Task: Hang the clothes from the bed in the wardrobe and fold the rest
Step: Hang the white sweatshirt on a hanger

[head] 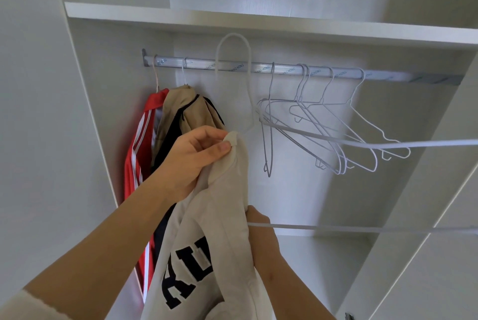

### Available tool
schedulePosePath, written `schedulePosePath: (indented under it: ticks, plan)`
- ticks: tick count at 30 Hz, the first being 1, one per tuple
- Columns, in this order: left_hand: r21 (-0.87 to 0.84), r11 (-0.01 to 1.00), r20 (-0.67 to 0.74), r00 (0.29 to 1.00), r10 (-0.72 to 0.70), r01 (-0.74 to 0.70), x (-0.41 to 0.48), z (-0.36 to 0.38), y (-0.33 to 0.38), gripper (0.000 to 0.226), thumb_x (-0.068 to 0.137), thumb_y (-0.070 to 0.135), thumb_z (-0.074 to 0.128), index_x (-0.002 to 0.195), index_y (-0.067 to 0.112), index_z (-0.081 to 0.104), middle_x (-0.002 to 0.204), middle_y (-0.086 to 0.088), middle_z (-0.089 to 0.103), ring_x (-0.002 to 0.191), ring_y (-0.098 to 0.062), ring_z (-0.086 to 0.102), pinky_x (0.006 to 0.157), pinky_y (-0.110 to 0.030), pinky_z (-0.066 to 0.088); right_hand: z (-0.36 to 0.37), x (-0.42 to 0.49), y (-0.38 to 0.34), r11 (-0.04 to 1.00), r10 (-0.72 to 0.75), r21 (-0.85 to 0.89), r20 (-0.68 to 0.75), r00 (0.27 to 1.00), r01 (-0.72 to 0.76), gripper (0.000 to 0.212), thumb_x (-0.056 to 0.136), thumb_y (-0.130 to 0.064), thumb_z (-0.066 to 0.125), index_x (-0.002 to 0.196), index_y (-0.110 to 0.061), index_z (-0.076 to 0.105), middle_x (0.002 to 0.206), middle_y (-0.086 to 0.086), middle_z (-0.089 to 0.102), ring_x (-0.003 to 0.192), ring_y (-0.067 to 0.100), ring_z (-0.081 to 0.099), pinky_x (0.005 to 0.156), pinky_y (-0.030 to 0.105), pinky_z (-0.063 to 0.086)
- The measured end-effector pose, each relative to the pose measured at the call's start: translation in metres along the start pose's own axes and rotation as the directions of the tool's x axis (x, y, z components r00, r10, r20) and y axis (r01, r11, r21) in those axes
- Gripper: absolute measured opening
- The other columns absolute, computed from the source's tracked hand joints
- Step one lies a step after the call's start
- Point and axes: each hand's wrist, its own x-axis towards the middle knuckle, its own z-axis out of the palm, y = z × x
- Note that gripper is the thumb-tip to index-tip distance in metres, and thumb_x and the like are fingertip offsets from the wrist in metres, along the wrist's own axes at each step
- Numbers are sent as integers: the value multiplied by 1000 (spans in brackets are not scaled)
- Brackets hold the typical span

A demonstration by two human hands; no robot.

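I hold a cream sweatshirt (212,229) with black block letters in front of the open wardrobe. My left hand (194,156) pinches its collar near the top. A white wire hanger (234,43) sticks up out of that collar, its hook level with the silver rail (232,67) and not resting on it. My right hand (261,231) grips the sweatshirt's side lower down, partly hidden behind the fabric.
A red jacket with white stripes (139,154) and a beige and black garment (181,110) hang at the rail's left end. Several empty white wire hangers (323,128) hang on the right. A white shelf (258,25) runs above the rail. Two white cords (362,229) cross from the right.
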Motion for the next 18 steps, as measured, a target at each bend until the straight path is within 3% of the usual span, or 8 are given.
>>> schedulePosePath:
  ticks: [2,4,6,9,11,14,16,18]
  plan:
    - [10,1000,-1,1000,-7,7,-1,-4,-3,20,67,16,60,86,11,62,72,7,71,69,-5,67,62,-16,54,0,4,7,999,-21,-42,-16,1000,20,33,95,-19,49,68,-23,31,67,-9,40,57,1,39,51,6,35]
    - [37,999,3,1000,-13,13,-2,-9,-5,19,67,16,61,86,12,63,73,8,71,70,-5,67,62,-16,54,-3,3,14,999,-6,53,-69,998,10,31,96,-9,43,66,-14,34,64,-5,40,54,4,35,44,7,31]
    - [57,998,1,1000,-22,22,-3,-15,-7,17,67,15,61,83,13,65,74,8,71,71,-6,68,62,-16,53,-5,3,18,970,62,237,-56,996,-47,25,94,-3,38,71,-9,44,66,1,43,58,9,37,50,10,31]
    - [41,998,-18,999,-45,46,-2,-25,-7,14,66,14,61,77,17,70,73,6,71,69,-7,68,61,-17,54,-12,0,23,875,111,471,27,993,-111,26,97,-10,39,79,-9,57,76,6,54,68,15,49,63,20,41]
    - [72,996,-29,999,-44,46,-2,-31,-8,16,68,14,60,84,12,64,73,7,71,70,-6,68,62,-16,54,-16,-2,28,886,98,456,-1,995,-86,25,99,-17,39,85,-12,59,80,3,57,72,13,51,64,19,42]
    - [165,986,-52,999,-4,13,-2,-39,-8,20,69,17,60,88,14,63,73,6,68,71,-6,65,63,-15,53,-17,-3,31,904,64,427,-110,992,-11,24,99,-20,39,80,-14,53,68,-3,48,61,8,43,51,9,36]
    - [254,967,-64,998,24,-7,-1,-43,-7,24,67,24,63,92,22,65,77,-10,58,73,-15,58,64,-16,52,-18,-3,32,895,20,444,-127,992,39,22,95,-22,50,74,-16,51,61,-6,45,55,7,40,45,8,34]
    - [283,959,-76,996,37,-14,0,-46,-6,24,64,26,65,88,27,67,75,-15,49,70,-17,54,62,-18,51,-19,-3,32,923,-41,377,-96,995,75,20,86,-26,64,73,-18,51,61,-8,48,57,7,43,47,9,36]
